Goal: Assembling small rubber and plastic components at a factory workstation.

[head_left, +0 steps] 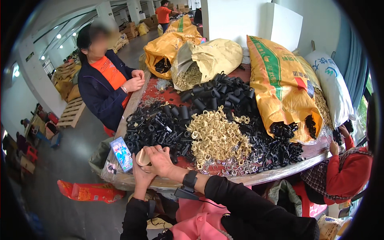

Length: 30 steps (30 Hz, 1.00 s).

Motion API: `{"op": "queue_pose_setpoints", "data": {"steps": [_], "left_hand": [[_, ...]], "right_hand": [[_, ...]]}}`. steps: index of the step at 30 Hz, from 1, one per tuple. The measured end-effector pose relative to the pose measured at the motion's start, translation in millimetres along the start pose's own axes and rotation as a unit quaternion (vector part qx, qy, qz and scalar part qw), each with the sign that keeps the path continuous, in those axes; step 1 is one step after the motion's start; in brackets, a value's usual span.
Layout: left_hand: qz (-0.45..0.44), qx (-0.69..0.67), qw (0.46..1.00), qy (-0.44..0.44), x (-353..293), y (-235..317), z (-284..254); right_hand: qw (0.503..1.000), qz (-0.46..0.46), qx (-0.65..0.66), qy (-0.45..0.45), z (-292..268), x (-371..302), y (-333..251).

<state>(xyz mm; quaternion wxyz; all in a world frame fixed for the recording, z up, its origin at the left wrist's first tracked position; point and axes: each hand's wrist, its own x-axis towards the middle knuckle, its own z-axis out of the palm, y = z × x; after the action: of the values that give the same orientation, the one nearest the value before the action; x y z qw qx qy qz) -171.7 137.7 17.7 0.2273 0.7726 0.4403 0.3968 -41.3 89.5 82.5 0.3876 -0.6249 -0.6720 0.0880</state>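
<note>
At the table's near left edge, both of my hands are closed around a beige, round, cup-like part [143, 158]. My left hand [141, 176] grips it from below. My right hand [161, 161] lies over its right side with the fingers bent against it. Part of the piece is hidden behind my fingers. Just left of the hands, a lit smartphone [121, 154] lies face up by the table edge. Beyond them spreads a heap of small black parts [154, 124], and to their right is a pile of beige ring-like pieces [218, 136].
Black tubes [224, 94] pile up mid-table. Open orange sacks [276, 88] [162, 52], a beige sack [218, 60] and a white sack [330, 86] stand behind. Small clear pieces [240, 166] lie near the front edge. Co-workers stand at left [106, 84] and sit at right [348, 172].
</note>
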Motion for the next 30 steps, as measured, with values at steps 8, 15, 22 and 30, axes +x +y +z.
{"op": "queue_pose_setpoints", "data": {"steps": [8,15,22,30], "left_hand": [[-0.014,-0.037,0.999,-0.015,-1,15,-3],[0.045,-0.034,0.998,-0.003,-6,5,-2],[0.027,-0.051,0.998,0.015,-14,0,-1],[0.016,-0.046,0.998,0.029,-15,5,2]], "right_hand": [[0.943,-0.067,0.319,-0.070,-138,-15,-19],[0.706,-0.479,0.520,0.052,-232,-48,-104],[0.693,-0.489,0.516,0.117,-261,-82,-84],[0.664,-0.508,0.527,0.152,-274,-114,-58]]}}
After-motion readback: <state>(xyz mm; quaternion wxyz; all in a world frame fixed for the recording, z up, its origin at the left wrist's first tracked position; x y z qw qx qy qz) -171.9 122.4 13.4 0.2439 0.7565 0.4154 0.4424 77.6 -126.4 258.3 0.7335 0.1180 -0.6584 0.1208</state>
